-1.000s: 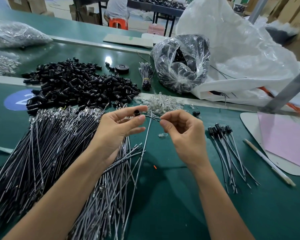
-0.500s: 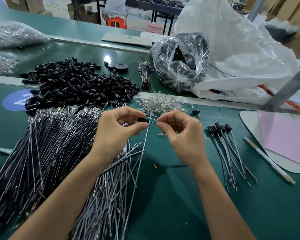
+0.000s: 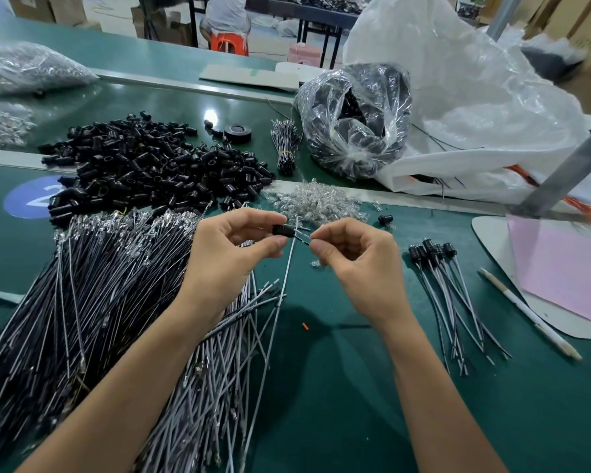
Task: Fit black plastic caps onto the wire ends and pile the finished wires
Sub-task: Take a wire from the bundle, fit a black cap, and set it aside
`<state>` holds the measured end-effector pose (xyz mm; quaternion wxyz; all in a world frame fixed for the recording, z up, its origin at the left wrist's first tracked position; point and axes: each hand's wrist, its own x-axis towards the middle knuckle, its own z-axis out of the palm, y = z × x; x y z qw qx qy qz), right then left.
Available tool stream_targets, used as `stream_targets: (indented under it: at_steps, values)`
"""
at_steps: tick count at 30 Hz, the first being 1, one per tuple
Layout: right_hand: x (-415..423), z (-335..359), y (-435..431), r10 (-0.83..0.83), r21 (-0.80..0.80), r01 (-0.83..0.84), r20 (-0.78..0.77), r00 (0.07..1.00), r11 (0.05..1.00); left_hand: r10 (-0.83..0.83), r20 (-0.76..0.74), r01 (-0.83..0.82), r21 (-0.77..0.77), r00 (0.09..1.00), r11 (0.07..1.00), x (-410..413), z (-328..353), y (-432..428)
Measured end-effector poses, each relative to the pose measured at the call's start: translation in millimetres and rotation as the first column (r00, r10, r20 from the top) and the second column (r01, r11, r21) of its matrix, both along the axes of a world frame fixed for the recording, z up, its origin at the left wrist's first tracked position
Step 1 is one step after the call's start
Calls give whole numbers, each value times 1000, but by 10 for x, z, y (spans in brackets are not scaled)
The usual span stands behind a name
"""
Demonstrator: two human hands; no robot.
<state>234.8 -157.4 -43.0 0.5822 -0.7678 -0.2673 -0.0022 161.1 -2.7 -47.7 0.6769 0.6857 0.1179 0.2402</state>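
Note:
My left hand [image 3: 229, 257] pinches a black plastic cap [image 3: 283, 230] between thumb and forefinger. My right hand [image 3: 352, 264] pinches the wire ends [image 3: 302, 237] that enter the cap from the right. Both hands hover over the green table. A heap of loose black caps [image 3: 151, 165] lies behind my left hand. Uncapped black and grey wires [image 3: 93, 302] spread in a big pile at the left, under my left forearm. A small pile of finished capped wires [image 3: 447, 288] lies to the right of my right hand.
Clear small parts [image 3: 316, 201] form a mound just beyond the hands, with one loose cap [image 3: 385, 219] beside it. A clear bag of black parts [image 3: 355, 121], a large white bag [image 3: 475, 97], a tied wire bundle [image 3: 285, 145], a pen [image 3: 526, 315] and pink paper [image 3: 567, 271] lie around.
The hands have drawn together; the cap in my left hand now sits over the wire ends held by my right hand, where a second ago they were apart.

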Motion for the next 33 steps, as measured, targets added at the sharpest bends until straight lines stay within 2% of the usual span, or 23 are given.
stream_targets:
  at_steps: [17,24,33]
  values:
    - [19,-10,-28,24,-57,-28,-80,997,998,0,25,-1,38,1000,999,3,-29,-7]
    - [32,-17,-29,53,-17,-56,-135,989,998,-9,11,9,35,1000,999,-3,-15,-18]
    - [17,-10,-11,69,0,-70,-132,989,998,-58,-7,58,114,998,992,-16,1,-54]
